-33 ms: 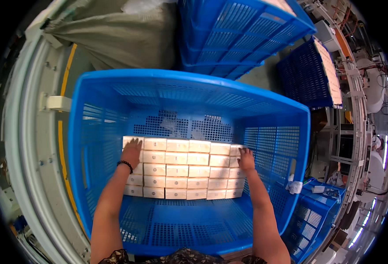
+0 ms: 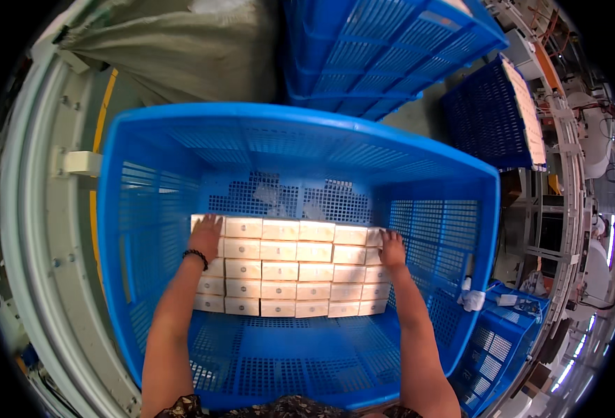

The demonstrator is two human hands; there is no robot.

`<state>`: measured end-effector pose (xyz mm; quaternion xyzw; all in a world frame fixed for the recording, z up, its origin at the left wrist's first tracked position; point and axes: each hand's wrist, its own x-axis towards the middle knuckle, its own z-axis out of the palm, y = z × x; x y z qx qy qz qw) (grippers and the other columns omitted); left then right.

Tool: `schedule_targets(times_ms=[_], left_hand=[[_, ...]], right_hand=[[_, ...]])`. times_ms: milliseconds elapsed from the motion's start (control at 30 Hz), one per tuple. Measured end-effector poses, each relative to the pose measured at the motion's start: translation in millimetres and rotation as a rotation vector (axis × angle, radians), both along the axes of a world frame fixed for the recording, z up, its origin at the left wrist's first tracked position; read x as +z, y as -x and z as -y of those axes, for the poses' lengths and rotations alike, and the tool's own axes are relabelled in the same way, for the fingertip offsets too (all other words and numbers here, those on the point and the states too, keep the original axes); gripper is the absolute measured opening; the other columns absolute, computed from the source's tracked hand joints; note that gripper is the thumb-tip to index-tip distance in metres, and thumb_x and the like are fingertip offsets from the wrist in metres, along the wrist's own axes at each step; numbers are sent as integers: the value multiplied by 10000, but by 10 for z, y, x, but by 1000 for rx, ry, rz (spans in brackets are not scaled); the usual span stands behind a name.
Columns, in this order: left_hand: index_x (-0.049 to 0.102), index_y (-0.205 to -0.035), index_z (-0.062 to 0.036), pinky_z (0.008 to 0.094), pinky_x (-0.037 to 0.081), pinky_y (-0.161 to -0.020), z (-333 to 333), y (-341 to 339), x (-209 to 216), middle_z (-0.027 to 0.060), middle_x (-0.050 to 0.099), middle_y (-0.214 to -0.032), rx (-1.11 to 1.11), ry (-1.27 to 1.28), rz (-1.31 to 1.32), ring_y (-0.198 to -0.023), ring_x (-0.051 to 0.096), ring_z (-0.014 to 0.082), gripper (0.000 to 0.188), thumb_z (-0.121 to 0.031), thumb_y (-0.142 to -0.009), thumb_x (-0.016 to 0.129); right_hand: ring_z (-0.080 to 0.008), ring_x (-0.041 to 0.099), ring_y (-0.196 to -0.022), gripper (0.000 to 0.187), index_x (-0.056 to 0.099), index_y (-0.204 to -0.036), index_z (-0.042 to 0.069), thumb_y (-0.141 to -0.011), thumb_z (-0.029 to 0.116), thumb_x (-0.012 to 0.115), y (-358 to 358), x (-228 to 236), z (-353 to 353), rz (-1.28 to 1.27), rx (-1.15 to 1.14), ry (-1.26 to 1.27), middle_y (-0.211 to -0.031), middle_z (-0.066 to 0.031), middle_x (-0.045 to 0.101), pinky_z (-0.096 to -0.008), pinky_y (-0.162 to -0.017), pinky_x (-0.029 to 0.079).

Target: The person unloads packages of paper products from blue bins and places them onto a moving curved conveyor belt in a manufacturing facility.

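Note:
Several small cream-coloured boxes (image 2: 297, 270) lie packed in neat rows inside a large blue plastic crate (image 2: 300, 115). At the left end of the far row, my left hand (image 2: 206, 239) rests on the boxes with its fingers spread; its wrist carries a dark beaded bracelet (image 2: 196, 258). My right hand (image 2: 392, 249) touches the right end of the far rows, fingers apart and slightly bent. Neither hand is closed round a box. The hands partly cover the boxes beneath them.
Stacked blue crates (image 2: 391, 56) stand beyond the crate, beside a large grey-green sack (image 2: 182, 56). A dark blue basket (image 2: 485, 115) holds pale boxes at the far right. A metal rail (image 2: 39, 209) runs along the left; another blue crate (image 2: 502, 334) sits at the right.
The crate and boxes look slightly larger as the view shifts a little. My left hand sits slightly further left and higher; both hands stay at the ends of the rows.

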<state>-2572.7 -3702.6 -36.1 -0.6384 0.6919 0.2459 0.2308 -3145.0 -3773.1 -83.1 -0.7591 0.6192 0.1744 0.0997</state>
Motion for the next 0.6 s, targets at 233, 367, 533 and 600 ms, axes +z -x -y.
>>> schedule_targets(times_ms=[233, 367, 533, 600], left_hand=[[242, -1593, -167, 510, 311, -1167, 335, -261, -967, 157, 516, -1408, -196, -91, -6, -1320, 469, 340, 959, -256, -818, 799], [260, -1595, -211, 492, 399, -1041, 299, -308, -1061, 144, 567, -1273, -259, 25, -99, -1159, 529, 337, 1032, -371, -760, 845], [398, -1522, -217, 484, 382, -1001, 181, -381, -1162, 124, 567, -1219, -249, 174, -161, -1138, 508, 316, 954, -378, -708, 869], [494, -1442, -217, 493, 368, -999, 160, -374, -1167, 111, 565, -1206, -235, 255, -189, -1134, 501, 316, 878, -373, -670, 883]], right_hand=[[-398, 453, -1266, 1116, 270, -1580, 231, -664, 231, 908, -104, -605, 338, 101, 52, -177, -1376, -134, 502, -499, -1078, 427], [-411, 432, -1284, 1160, 246, -1592, 281, -650, 238, 921, -177, -628, 226, 119, 107, -154, -1395, -118, 491, -529, -1087, 407], [-404, 399, -1292, 841, 532, -1369, 216, -625, 180, 922, -274, -675, 263, 162, 42, -112, -1334, -99, 508, -538, -1107, 360], [-429, 410, -1259, 841, 550, -1361, 196, -605, 170, 920, -260, -655, 262, 236, 55, -72, -1304, -136, 506, -532, -1075, 394]])
